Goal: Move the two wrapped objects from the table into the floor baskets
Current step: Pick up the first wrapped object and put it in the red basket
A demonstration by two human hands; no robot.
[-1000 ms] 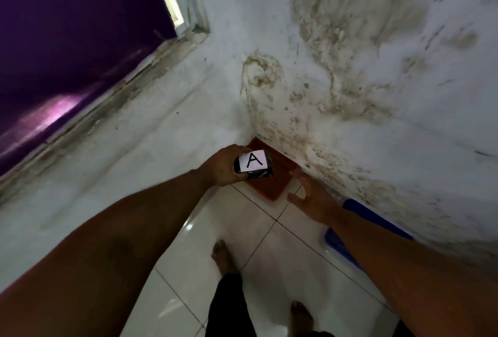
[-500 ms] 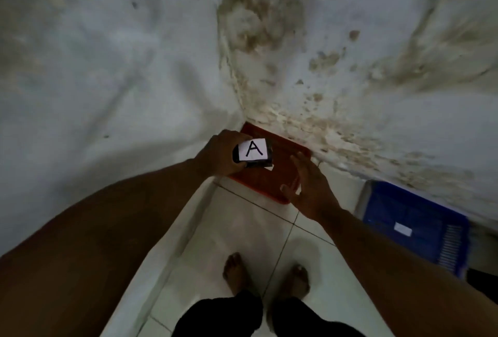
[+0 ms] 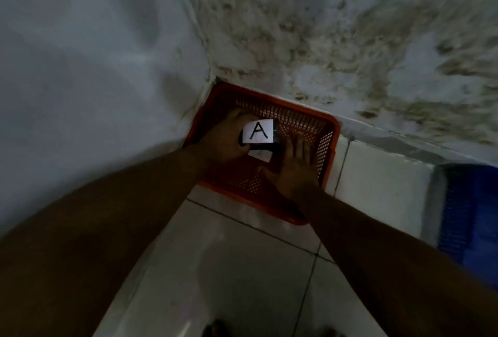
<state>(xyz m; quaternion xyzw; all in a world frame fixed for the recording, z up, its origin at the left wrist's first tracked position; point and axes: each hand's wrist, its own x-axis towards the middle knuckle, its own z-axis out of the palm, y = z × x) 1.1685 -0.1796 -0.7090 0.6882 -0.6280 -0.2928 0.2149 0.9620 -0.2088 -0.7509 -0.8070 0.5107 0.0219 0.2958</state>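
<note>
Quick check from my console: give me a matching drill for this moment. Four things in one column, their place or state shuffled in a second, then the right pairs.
Things:
1. left hand
2. right hand
3. red basket
4. blue basket

States:
a. at the right edge, away from both hands
b. open, fingers spread, holding nothing
c. in the wall corner, under both hands
d. gripping the wrapped object labelled A

Pairs: 1-d, 2-b, 3-c, 4-a
</note>
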